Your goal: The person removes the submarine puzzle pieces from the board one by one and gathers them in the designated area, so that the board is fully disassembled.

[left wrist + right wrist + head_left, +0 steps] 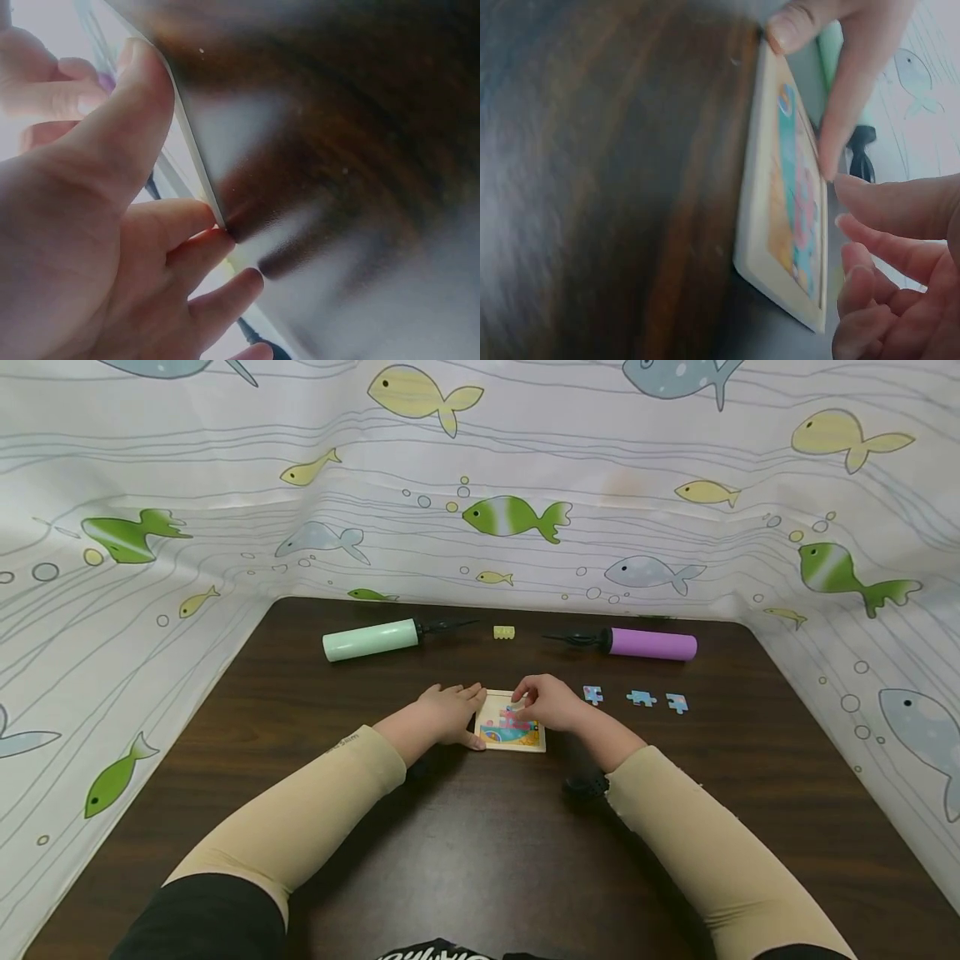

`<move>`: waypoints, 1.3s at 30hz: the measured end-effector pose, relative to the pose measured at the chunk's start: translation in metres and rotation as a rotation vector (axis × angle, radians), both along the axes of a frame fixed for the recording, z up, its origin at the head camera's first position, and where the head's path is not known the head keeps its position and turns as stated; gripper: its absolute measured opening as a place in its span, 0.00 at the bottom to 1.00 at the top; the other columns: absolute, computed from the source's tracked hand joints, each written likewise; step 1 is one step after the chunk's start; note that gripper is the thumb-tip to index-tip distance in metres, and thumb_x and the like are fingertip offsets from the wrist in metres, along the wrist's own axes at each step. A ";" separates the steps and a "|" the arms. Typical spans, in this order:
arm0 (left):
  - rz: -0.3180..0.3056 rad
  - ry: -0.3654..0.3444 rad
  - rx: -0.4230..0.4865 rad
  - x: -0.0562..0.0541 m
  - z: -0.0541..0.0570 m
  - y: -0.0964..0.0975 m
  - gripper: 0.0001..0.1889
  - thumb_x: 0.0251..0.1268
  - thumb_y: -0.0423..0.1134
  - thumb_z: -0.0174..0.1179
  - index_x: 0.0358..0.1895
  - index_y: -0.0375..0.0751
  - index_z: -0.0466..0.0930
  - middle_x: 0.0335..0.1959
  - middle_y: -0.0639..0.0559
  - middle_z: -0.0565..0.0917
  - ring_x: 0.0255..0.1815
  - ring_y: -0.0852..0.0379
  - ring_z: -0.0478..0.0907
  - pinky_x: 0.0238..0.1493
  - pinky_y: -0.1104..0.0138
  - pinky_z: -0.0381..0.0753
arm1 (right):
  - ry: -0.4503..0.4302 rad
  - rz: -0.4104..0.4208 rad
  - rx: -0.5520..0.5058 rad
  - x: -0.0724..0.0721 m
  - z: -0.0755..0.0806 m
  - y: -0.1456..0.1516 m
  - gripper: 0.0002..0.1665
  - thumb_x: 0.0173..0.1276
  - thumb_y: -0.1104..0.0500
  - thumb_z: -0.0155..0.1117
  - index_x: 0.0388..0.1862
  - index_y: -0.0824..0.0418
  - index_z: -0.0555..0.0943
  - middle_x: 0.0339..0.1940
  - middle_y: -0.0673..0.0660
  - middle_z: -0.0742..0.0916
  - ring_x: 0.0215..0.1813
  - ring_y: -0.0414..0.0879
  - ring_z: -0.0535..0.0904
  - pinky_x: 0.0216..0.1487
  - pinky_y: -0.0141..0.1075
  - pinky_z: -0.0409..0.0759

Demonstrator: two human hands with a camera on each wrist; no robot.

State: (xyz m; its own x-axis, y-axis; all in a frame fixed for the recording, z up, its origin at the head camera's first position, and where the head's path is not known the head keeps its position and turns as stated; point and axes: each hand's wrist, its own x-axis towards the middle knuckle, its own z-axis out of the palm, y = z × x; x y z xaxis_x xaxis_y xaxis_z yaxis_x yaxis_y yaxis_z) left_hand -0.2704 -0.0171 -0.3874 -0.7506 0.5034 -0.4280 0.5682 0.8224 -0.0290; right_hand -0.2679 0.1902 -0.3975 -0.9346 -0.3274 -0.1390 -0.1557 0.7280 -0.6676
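A small jigsaw puzzle in a pale wooden frame (511, 748) lies on the dark table, its lower part filled with blue, pink and orange pieces. At its left side my left hand (447, 714) braces the frame, fingers spread, thumb at the near corner and fingertips at the far one. Over the upper right of the puzzle hovers my right hand (553, 702), fingers bent. In the right wrist view its thumb (900, 206) and index fingertip stand slightly apart, with nothing visible between them. Three loose puzzle pieces (592, 695) lie in a row to the right.
Behind the puzzle lie a mint-green hand pump (371, 641) at left and a purple hand pump (652, 644) at right. A small yellow block (504, 632) sits between them. A fish-print curtain (517, 468) encloses the table's back and sides.
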 end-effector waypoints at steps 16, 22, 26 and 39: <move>0.000 0.006 -0.002 0.000 -0.001 0.001 0.53 0.62 0.70 0.54 0.81 0.43 0.44 0.81 0.49 0.46 0.78 0.46 0.48 0.73 0.45 0.48 | -0.057 -0.016 0.009 0.002 -0.011 -0.005 0.18 0.61 0.63 0.75 0.46 0.62 0.78 0.28 0.55 0.76 0.27 0.46 0.68 0.29 0.36 0.68; 0.007 0.003 0.008 -0.001 -0.003 0.000 0.53 0.61 0.70 0.55 0.81 0.43 0.44 0.81 0.49 0.46 0.78 0.45 0.48 0.73 0.44 0.48 | -0.063 -0.010 0.006 0.002 -0.012 -0.007 0.20 0.61 0.64 0.75 0.50 0.60 0.78 0.28 0.56 0.75 0.27 0.47 0.69 0.29 0.36 0.68; 0.008 0.002 0.012 0.000 -0.002 0.000 0.53 0.61 0.70 0.55 0.81 0.43 0.45 0.80 0.49 0.46 0.78 0.45 0.48 0.73 0.44 0.48 | -0.054 -0.002 0.012 0.002 -0.012 -0.007 0.19 0.61 0.64 0.74 0.48 0.60 0.77 0.29 0.56 0.75 0.29 0.48 0.69 0.30 0.37 0.68; 0.014 -0.008 0.019 0.000 0.000 0.000 0.53 0.61 0.69 0.56 0.81 0.43 0.45 0.81 0.49 0.46 0.78 0.46 0.48 0.73 0.44 0.48 | -0.030 0.000 0.101 0.003 -0.011 -0.010 0.20 0.62 0.63 0.74 0.49 0.57 0.75 0.35 0.57 0.78 0.35 0.51 0.72 0.34 0.39 0.72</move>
